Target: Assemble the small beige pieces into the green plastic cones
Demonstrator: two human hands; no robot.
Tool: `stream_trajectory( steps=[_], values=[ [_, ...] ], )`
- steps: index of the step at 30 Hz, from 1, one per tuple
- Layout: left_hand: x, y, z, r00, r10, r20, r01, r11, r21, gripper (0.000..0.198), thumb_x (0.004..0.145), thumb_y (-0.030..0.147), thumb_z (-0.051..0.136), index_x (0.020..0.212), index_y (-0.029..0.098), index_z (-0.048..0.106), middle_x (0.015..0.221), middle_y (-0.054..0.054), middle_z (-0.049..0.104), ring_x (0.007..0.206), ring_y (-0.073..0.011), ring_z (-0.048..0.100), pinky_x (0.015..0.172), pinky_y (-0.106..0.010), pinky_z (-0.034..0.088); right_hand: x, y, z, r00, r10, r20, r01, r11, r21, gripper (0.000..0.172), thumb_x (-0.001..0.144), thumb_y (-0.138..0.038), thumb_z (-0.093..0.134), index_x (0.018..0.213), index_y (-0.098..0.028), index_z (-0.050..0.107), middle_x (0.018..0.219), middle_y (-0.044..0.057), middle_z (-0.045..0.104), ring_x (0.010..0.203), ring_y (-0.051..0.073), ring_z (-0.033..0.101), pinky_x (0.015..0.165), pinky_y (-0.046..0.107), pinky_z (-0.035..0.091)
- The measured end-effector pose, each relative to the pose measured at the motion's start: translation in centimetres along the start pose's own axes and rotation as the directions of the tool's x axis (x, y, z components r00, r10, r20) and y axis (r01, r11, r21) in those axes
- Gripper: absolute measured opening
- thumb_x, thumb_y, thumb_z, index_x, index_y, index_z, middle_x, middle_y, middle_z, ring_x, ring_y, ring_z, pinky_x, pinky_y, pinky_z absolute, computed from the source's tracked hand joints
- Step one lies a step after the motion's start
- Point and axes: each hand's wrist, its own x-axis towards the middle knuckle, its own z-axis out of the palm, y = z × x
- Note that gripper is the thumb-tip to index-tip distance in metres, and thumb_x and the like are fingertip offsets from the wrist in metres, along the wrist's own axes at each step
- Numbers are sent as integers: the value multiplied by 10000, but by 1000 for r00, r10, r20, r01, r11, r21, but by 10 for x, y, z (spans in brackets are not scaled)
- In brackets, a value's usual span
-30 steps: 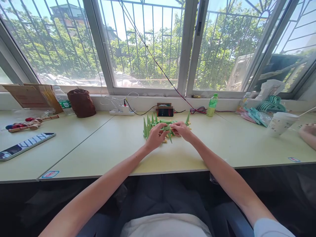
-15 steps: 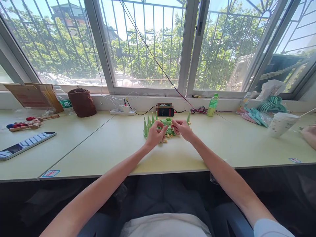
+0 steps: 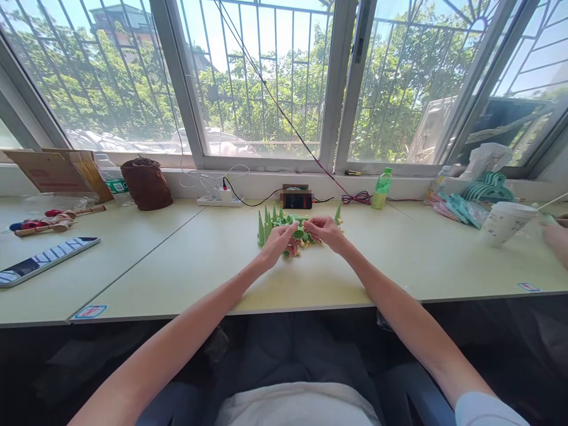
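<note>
A small green cup-shaped plastic piece (image 3: 298, 234) is tilted with its round opening facing me. The closed fingers of my left hand (image 3: 280, 239) hold it from the left. My right hand (image 3: 326, 231) comes from the other side, thumb and fingertips pinched close against the piece's upper right; what lies between them is too small to make out. Around and behind both hands are more green pieces, partly hidden. Several green cones (image 3: 261, 229) stand upright at the left, and another green cone (image 3: 338, 210) at the right. Small yellow bits (image 3: 297, 252) lie scattered below the hands.
Behind the pieces a phone (image 3: 297, 200) leans near a power strip (image 3: 220, 198). A green bottle (image 3: 382, 189) and a white cup (image 3: 507, 224) stand to the right, with another person's hand (image 3: 557, 239) beyond. Leftward are a brown pouch (image 3: 146, 184) and a large phone (image 3: 48, 260).
The green cup-shaped piece has moved down and tipped toward me. My left fingers have shifted around it, and my right fingertips are nearer. The other person's hand at the right edge has moved.
</note>
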Motion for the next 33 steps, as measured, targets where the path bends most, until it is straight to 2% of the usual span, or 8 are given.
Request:
stream_trajectory(
  steps=[5, 7, 11, 15, 20, 24, 29, 33],
  values=[
    [-5, -3, 0, 991, 133, -8, -128, 964, 235, 382, 798, 535, 645, 747, 177, 520, 472, 35, 496, 376, -99, 488, 367, -209, 379, 0, 0, 0, 1000, 23, -4, -23, 1000, 8, 456, 767, -579, 662, 630, -153, 574, 486, -47, 410, 405, 59, 338, 387, 226, 253],
    [-5, -6, 0, 976, 216, -32, -193, 921, 339, 350, 775, 499, 680, 769, 181, 536, 540, 29, 526, 396, -87, 482, 380, -204, 370, 0, 0, 1, 999, 53, 5, -53, 998, 17, 472, 760, -573, 670, 590, -154, 535, 493, -39, 428, 396, 53, 328, 374, 225, 236],
    [-2, -13, -1, 921, 390, -22, -328, 802, 499, 284, 766, 435, 699, 810, 176, 591, 820, -19, 576, 481, -63, 490, 424, -202, 387, 1, 0, 1, 991, 131, 3, -131, 990, 54, 475, 724, -539, 713, 559, -159, 479, 501, -34, 443, 377, 39, 294, 348, 219, 187],
    [2, -17, -2, 896, 445, -10, -363, 744, 560, 247, 809, 413, 653, 883, 179, 621, 933, -38, 570, 499, -54, 479, 438, -203, 405, 2, 0, 2, 992, 125, -15, -124, 991, 56, 472, 726, -548, 710, 576, -154, 498, 508, -36, 442, 377, 40, 307, 350, 219, 189],
    [2, -12, 2, 910, 398, -119, -285, 807, 518, 313, 851, 460, 601, 1007, 189, 573, 1038, -58, 602, 466, -43, 508, 397, -187, 402, 4, 2, 1, 992, 74, -104, -67, 995, 69, 486, 748, -606, 667, 607, -160, 536, 455, -73, 318, 377, 56, 307, 359, 223, 202],
    [2, -8, 3, 949, 264, -174, -194, 921, 336, 411, 899, 591, 463, 989, 192, 507, 873, -37, 628, 400, -76, 534, 327, -196, 375, 5, 3, 0, 983, 22, -183, -9, 997, 72, 478, 749, -625, 654, 657, -164, 568, 466, -79, 299, 382, 57, 292, 363, 224, 233],
    [4, -9, 1, 995, 72, -68, -64, 992, 110, 475, 817, 643, 566, 875, 176, 502, 632, -3, 597, 390, -109, 539, 325, -207, 397, 5, 5, 1, 993, -1, -119, 1, 1000, 0, 473, 730, -618, 672, 656, -169, 542, 471, -73, 338, 387, 61, 327, 361, 218, 236],
    [4, -8, 2, 997, 56, -45, -55, 998, 27, 484, 763, 612, 658, 874, 162, 517, 629, -4, 602, 413, -100, 540, 328, -199, 402, 4, 7, 3, 996, 13, -85, -16, 999, -39, 466, 741, -605, 669, 655, -164, 545, 453, -74, 347, 373, 62, 330, 358, 218, 229]
  ],
)
